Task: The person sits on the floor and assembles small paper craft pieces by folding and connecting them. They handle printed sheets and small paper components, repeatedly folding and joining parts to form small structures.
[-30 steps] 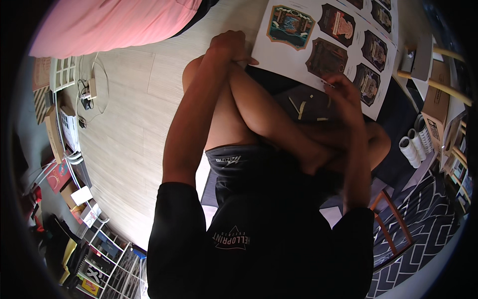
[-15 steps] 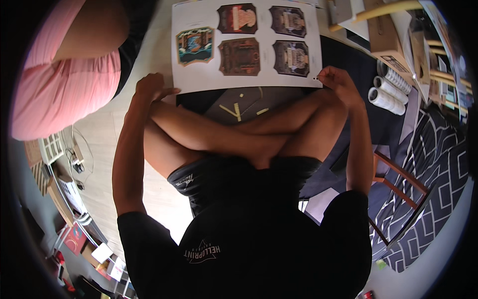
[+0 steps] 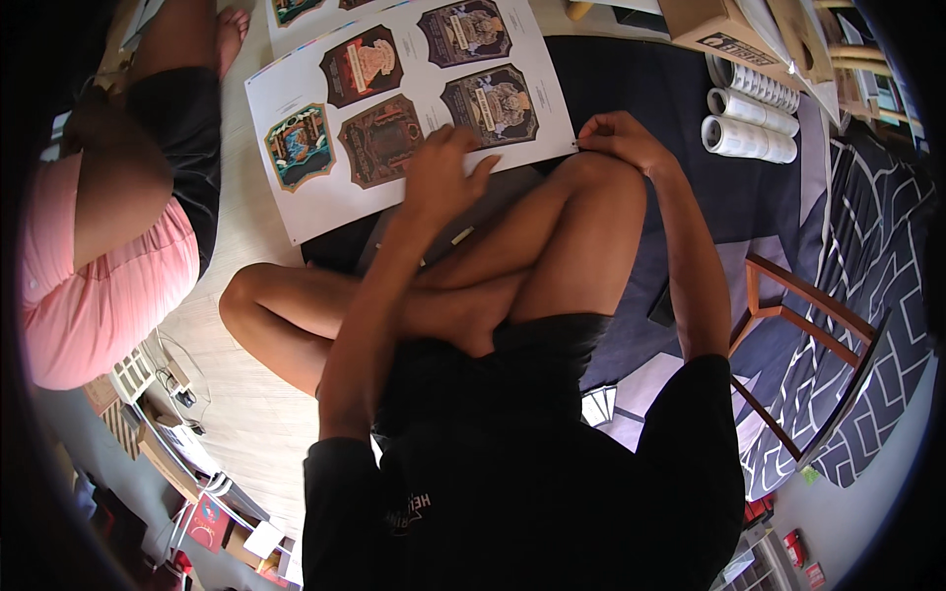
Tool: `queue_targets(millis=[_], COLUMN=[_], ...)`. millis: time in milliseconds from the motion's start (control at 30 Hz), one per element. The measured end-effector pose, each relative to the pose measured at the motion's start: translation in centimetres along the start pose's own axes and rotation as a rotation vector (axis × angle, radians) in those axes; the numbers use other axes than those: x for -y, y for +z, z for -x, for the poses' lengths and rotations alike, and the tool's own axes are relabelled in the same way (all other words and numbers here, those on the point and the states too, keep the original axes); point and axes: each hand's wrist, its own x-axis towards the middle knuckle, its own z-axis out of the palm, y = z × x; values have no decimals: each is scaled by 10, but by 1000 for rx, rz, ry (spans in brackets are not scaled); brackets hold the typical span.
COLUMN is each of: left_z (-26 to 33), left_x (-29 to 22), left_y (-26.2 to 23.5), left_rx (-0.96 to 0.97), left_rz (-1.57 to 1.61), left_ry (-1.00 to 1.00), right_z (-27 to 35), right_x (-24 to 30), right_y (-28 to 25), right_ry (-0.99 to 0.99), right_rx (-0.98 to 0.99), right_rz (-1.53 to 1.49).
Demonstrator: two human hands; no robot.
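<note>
Left hand [image 3: 443, 174] mid-frame, spread wide over the near edge of a white printed sheet [image 3: 310, 215]; right hand [image 3: 631, 146] well apart, curled by its lower right corner, can't tell if pinching. Sheet in frame's upper middle, seemingly laid out already; five badge prints [image 3: 362, 72], none loose yet. Long side left to right, right end tilted up. Beyond, another printed sheet [image 3: 286, 41].

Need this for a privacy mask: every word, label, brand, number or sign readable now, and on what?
Wording withheld; locations only.
Printed sheet: lettering on its designs, mostly too small to read.
Black shirt: pale chest lettering, partly lost in folds.
Cardboard box: dark lettering, small and slanted.
White rolls: faint marks, too blurred to read.
</note>
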Motion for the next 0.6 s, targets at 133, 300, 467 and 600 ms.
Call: queue_targets(millis=[133, 300, 467, 600], left_z=[-36, -44, -44, -45], left_x=[-25, -36, -44, -48], left_y=[55, 85, 93, 94], left_rx=[21, -8, -79, -62], left_rz=[111, -15, -98, -130], left_ry=[16, -96, -112, -153], right_z=[-2, -10, -10, -10], right_x=[-2, -8, -6, -2], right_y=[-1, -2, -4, -4], right_ry=[-61, -116, -110, -104], right_rx=[41, 30, 42, 36], right_rz=[-13, 56, 109, 197])
